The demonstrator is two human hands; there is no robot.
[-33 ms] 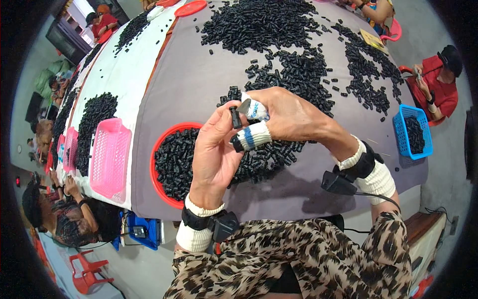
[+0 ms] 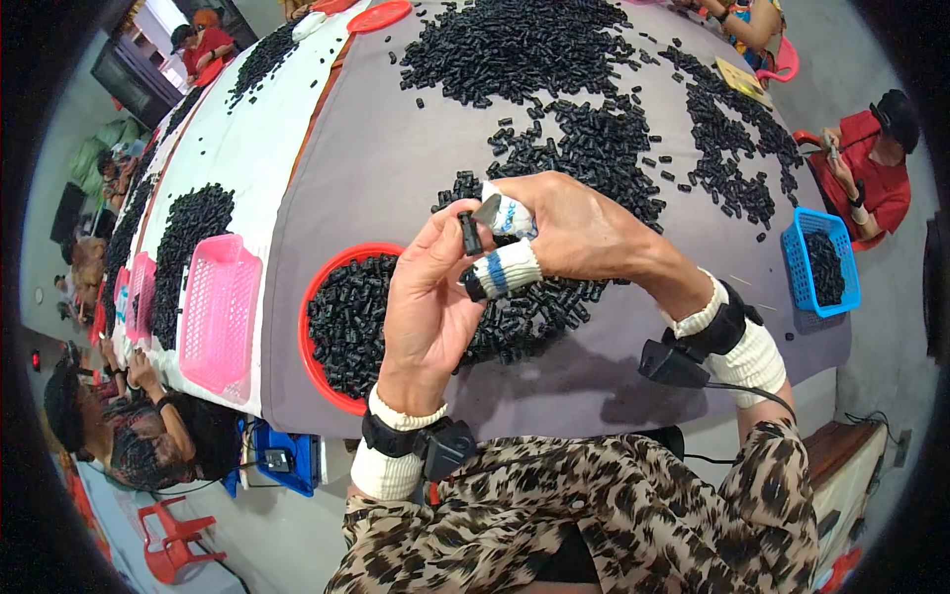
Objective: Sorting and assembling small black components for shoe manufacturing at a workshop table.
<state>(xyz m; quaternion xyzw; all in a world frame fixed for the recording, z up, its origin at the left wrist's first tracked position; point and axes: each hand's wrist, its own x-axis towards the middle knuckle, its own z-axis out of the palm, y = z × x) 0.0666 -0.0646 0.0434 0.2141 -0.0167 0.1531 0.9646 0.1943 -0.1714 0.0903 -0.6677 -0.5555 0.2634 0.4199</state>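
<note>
Above the red bowl (image 2: pixel 319 297), the left hand (image 2: pixel 427 297) pinches one small black piece (image 2: pixel 469 232) while the right hand (image 2: pixel 564 233) closes on a grey blade (image 2: pixel 487 210), with the bowl seemingly partly filled and many loose pieces (image 2: pixel 554 69) beyond it across the desk (image 2: pixel 376 148).

A workshop for hand sorting, long tables (image 2: pixel 376 168) lying under heaps of small black parts (image 2: pixel 524 45), baskets (image 2: pixel 218 312) standing among them, seated workers (image 2: pixel 871 163) crowding around on plastic chairs.
</note>
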